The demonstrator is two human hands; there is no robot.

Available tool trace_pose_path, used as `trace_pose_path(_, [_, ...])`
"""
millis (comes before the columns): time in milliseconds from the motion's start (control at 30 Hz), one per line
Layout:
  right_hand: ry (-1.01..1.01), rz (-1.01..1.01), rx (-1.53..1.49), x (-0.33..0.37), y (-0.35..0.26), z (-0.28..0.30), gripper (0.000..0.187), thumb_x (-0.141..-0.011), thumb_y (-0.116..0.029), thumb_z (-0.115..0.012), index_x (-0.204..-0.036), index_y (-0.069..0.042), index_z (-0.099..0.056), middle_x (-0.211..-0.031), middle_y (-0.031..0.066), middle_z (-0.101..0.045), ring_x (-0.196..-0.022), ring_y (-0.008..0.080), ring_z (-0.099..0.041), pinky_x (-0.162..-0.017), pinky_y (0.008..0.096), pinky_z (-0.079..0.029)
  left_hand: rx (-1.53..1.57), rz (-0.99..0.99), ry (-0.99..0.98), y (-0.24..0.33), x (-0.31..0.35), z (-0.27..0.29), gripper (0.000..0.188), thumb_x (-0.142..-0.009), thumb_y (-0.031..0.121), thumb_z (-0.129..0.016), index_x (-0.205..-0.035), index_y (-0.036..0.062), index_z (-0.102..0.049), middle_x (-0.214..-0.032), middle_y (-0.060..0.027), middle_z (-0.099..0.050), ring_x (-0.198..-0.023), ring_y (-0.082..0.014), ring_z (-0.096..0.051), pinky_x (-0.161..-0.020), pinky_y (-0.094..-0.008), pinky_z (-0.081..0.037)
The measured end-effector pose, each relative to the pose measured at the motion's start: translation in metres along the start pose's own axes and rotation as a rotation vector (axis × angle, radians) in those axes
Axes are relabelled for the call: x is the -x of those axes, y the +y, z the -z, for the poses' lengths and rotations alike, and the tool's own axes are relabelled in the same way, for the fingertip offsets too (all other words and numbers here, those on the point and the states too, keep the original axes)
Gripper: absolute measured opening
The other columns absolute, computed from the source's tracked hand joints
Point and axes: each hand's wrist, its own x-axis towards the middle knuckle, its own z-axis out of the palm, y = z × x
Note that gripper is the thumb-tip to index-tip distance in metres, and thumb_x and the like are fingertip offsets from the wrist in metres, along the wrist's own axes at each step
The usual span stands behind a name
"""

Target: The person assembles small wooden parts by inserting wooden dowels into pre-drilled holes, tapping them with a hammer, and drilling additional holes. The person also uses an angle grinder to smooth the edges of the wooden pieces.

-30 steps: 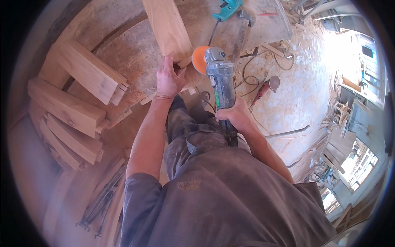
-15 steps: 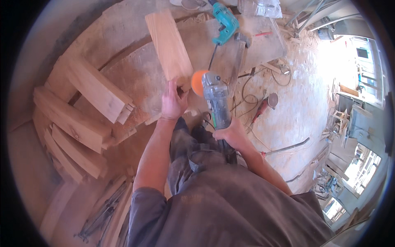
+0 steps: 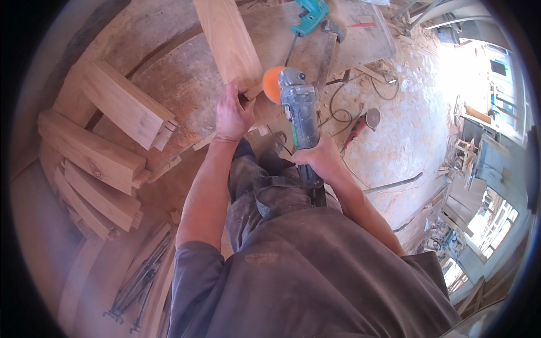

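A pale wooden board (image 3: 228, 45) lies on the dusty bench, its far end cut off by the picture's upper edge. My left hand (image 3: 234, 115) is closed on the board's near end, fingers and thumb pinching its corner. In my right hand (image 3: 320, 159) is a grey angle grinder (image 3: 302, 112), gripped round the lower part of its body. The grinder's orange disc (image 3: 273, 84) is beside the right edge of the board's near end. Whether the disc touches the wood, I cannot tell.
Several shaped wood pieces (image 3: 121, 107) are stacked on the left. Beyond the grinder lie a teal drill (image 3: 309, 21) and a hammer (image 3: 328, 50). A red grinder (image 3: 359, 129) and loose cords rest on the floor to the right. Metal clamps (image 3: 138, 290) stand at lower left.
The whole scene sits higher in the picture, so the board's far end and part of the drill have left view. Both hands keep their grips, with the disc still beside the board's end.
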Motion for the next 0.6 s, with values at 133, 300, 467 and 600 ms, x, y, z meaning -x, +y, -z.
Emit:
trace_pose_path(133, [0.025, -0.029, -0.178, -0.005, 0.011, 0.002, 0.023, -0.067, -0.015, -0.077, -0.081, 0.002, -0.068, -0.069, 0.0093, -0.068, -0.063, 0.0188, -0.067, -0.065, 0.0342, -0.052, 0.030, 0.040, 0.009, 0.003, 0.000, 0.000, 0.056, -0.076, 0.000, -0.081, -0.126, 0.0042, -0.057, -0.100, -0.0123, -0.071, -0.090, -0.0343, -0.071, -0.079, -0.0437, -0.058])
trace_pose_path(300, [0.035, -0.016, -0.304, 0.006, 0.007, 0.010, 0.025, -0.068, -0.014, -0.077, -0.086, 0.001, -0.070, -0.074, 0.0094, -0.070, -0.066, 0.0183, -0.067, -0.065, 0.0334, -0.052, 0.046, 0.053, -0.057, 0.012, -0.006, 0.010, 0.038, -0.078, 0.000, -0.078, -0.113, 0.0049, -0.066, -0.097, -0.0136, -0.070, -0.091, -0.0366, -0.069, -0.082, -0.0453, -0.057])
trace_pose_path(467, [0.019, -0.030, -0.313, 0.011, 0.012, 0.016, 0.025, -0.068, -0.013, -0.077, -0.087, 0.002, -0.068, -0.075, 0.0095, -0.069, -0.068, 0.0178, -0.067, -0.066, 0.0328, -0.051, 0.006, 0.171, -0.164, 0.014, -0.019, 0.019, 0.032, -0.080, 0.007, -0.079, -0.110, 0.0036, -0.071, -0.099, -0.0171, -0.067, -0.097, -0.0376, -0.067, -0.085, -0.0451, -0.056])
trace_pose_path(600, [0.017, -0.031, -0.320, 0.013, 0.018, 0.019, 0.023, -0.069, -0.013, -0.076, -0.085, 0.001, -0.066, -0.073, 0.0082, -0.068, -0.067, 0.0174, -0.067, -0.064, 0.0325, -0.051, -0.167, 0.152, -0.179, 0.037, -0.024, 0.024, 0.033, -0.082, 0.011, -0.079, -0.113, 0.0031, -0.072, -0.107, -0.0163, -0.064, -0.100, -0.0362, -0.067, -0.087, -0.0440, -0.056])
